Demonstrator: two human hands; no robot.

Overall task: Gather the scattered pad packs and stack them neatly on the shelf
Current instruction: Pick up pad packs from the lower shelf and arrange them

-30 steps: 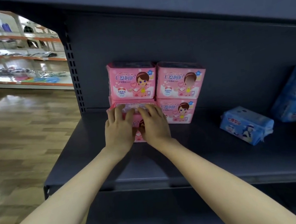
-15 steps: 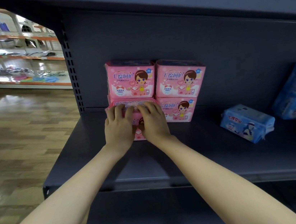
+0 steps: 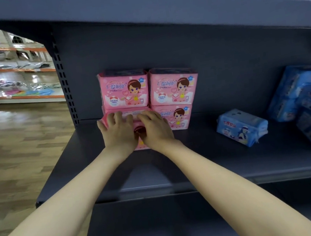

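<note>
Four pink pad packs stand two high against the back of the dark shelf (image 3: 196, 164). The upper left pack (image 3: 124, 90) and upper right pack (image 3: 173, 86) sit on the lower ones. My left hand (image 3: 119, 134) and my right hand (image 3: 156, 130) lie side by side on the lower left pink pack (image 3: 134, 113). Their fingers curl over its top edge and cover most of its front. The lower right pack (image 3: 175, 118) stands right beside it. A single blue pad pack (image 3: 240, 126) lies loose on the shelf to the right.
A pile of several blue packs (image 3: 310, 97) lies tumbled at the far right of the shelf. The shelf above (image 3: 176, 10) hangs low overhead. A perforated upright (image 3: 65, 86) marks the left end, with wooden floor (image 3: 16, 146) beyond.
Both hands stay on the lower left pink pack. Only the view has shifted slightly.
</note>
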